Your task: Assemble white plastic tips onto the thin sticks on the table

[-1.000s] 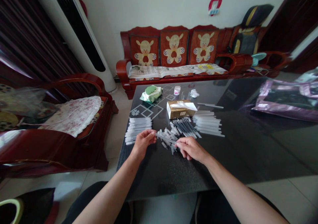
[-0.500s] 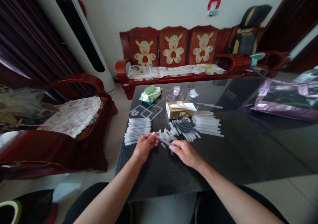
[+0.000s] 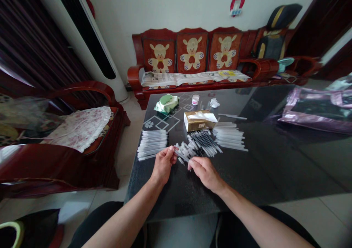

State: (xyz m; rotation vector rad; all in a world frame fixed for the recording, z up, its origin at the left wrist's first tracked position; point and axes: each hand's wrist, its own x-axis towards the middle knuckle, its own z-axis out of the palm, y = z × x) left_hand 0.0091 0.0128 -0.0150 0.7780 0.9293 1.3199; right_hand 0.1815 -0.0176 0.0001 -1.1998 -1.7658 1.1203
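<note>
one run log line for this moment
left hand: holds pale tube, one end | right hand: holds other end | nearby: small pale pieces, dark rods, tissue box

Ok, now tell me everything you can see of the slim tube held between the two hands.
The slim tube is straight, whitish and cloudy, and looks like plastic. The fingers of the left hand pinch one end, those of the right hand the other, so both tips are hidden. It slants, its right-hand end nearer the person, above the dark table and beside the loose small pale pieces. Whether it touches those, or holds anything inside, I cannot tell.
</note>
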